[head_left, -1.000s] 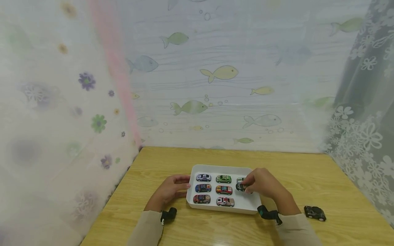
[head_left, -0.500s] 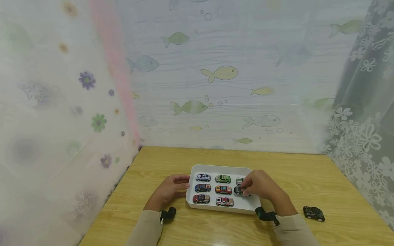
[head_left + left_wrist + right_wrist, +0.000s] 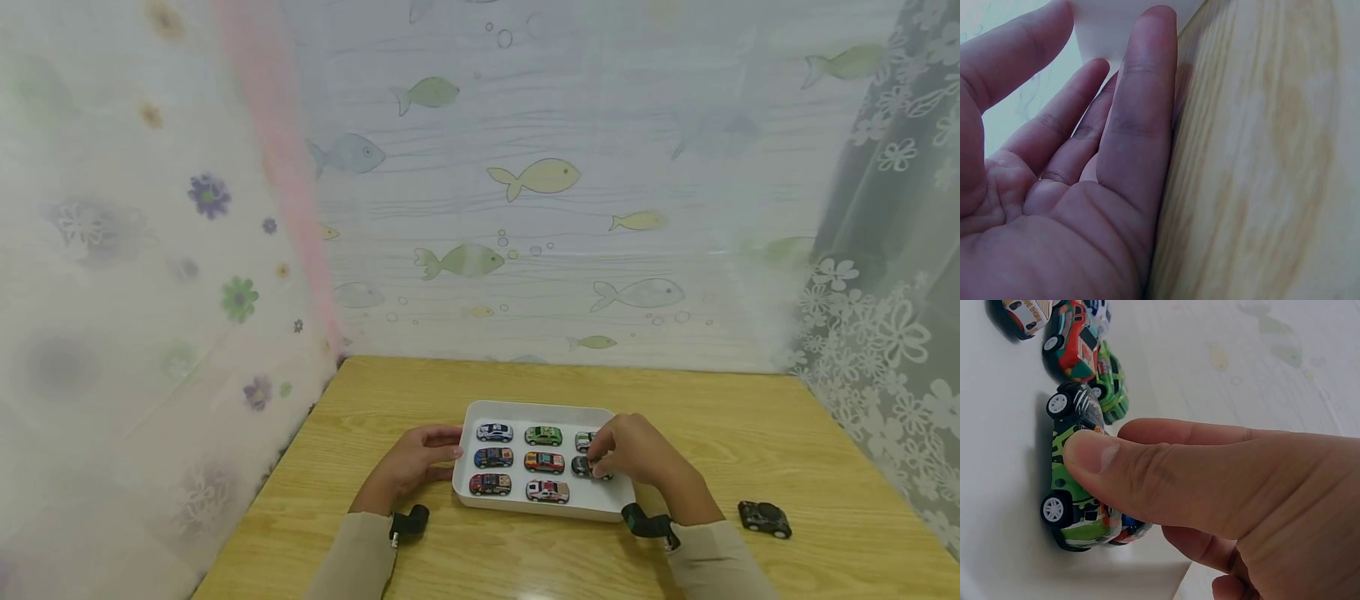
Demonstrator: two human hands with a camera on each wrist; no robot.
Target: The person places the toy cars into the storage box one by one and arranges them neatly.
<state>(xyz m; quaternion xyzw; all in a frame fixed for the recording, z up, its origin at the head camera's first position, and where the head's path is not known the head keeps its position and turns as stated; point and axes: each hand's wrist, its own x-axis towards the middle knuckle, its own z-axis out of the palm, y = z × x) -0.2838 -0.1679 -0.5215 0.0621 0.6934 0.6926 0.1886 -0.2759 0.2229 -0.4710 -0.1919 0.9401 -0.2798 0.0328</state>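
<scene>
My right hand [image 3: 648, 454] pinches a small black and green toy car [image 3: 1069, 531] between thumb and fingers. The car sits in the right column of a white tray [image 3: 592, 504], low against its floor, just in front of a green and white toy car [image 3: 583, 442] that the fingers partly cover. Against the tray's left wall, my left hand [image 3: 412, 458] rests with its fingers extended. In the left wrist view, the straight fingers [image 3: 1141, 94] reach to the white tray wall, with the hand's edge on the table.
Two columns of toy cars fill the tray's left and middle, including a red and yellow car [image 3: 544, 462] and a white and red one [image 3: 547, 492]. A black toy car [image 3: 764, 518] stands on the wooden table [image 3: 390, 383] to the right. Printed curtains hang behind.
My right hand has shifted slightly left and lowered the black and green toy car into place before the green and white one. The left hand has stayed at the tray.
</scene>
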